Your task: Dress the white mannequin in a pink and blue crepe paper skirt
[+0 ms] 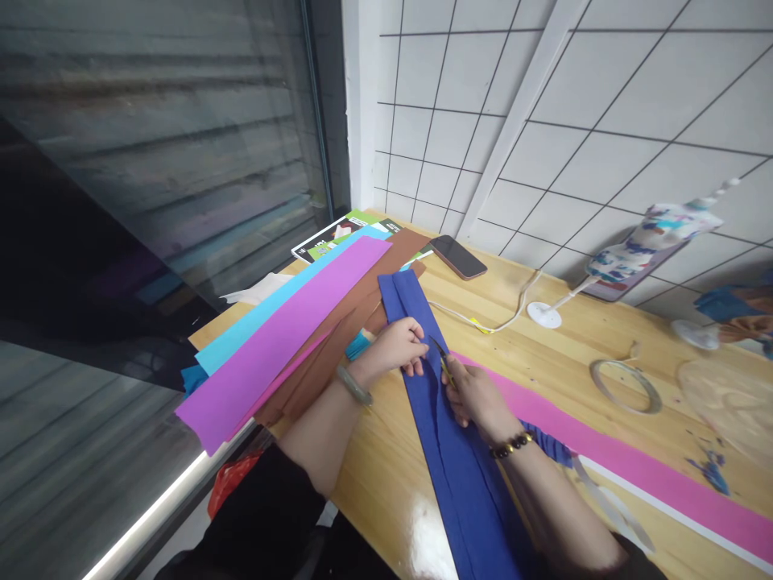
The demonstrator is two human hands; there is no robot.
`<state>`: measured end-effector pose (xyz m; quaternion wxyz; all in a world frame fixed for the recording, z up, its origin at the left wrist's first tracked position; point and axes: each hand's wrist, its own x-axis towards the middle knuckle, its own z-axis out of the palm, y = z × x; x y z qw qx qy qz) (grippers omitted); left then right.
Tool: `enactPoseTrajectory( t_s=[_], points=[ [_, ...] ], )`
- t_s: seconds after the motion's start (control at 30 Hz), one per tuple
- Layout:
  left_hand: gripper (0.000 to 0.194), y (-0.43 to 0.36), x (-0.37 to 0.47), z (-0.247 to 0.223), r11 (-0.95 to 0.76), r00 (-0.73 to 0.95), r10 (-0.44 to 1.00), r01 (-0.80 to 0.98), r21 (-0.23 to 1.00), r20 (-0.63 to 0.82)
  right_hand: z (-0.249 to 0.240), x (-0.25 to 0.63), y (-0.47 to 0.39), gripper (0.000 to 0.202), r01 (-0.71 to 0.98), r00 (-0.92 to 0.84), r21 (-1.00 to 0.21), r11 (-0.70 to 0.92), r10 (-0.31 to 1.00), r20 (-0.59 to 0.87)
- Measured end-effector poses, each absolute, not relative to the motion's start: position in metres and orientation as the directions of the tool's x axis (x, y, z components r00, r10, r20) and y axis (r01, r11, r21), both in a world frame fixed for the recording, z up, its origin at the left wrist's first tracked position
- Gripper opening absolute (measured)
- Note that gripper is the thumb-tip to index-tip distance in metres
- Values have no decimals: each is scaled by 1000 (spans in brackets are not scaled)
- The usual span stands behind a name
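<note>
A long dark blue sheet of crepe paper [430, 431] runs down the table toward me, with a lengthwise cut or fold along its middle. My left hand [395, 345] rests at the upper part of the sheet, fingers curled and pinching the paper near the cut. My right hand [478, 399] is closed round the handles of small scissors [444, 361]. The dark blades lie at the blue paper, pointing away from me, just right of my left fingertips. Part of the handles is hidden by the right fingers.
Purple [290, 338], light blue and brown [356, 318] strips are stacked on the left. A phone [459, 256], a white cable, a small dress-form figure [628, 250], a tape roll [625, 387] and a pink strip [604, 431] lie right and behind.
</note>
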<state>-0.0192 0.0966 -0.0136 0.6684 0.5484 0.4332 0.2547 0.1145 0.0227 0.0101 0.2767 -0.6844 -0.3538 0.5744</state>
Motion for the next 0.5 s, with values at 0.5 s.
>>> enactPoseTrajectory(
  t_s=[0.5],
  points=[
    [21,105,-14,-17,140,294,939,148,979,-179,10,113,22,34,164,83,-800,-577,816,-572]
  ],
)
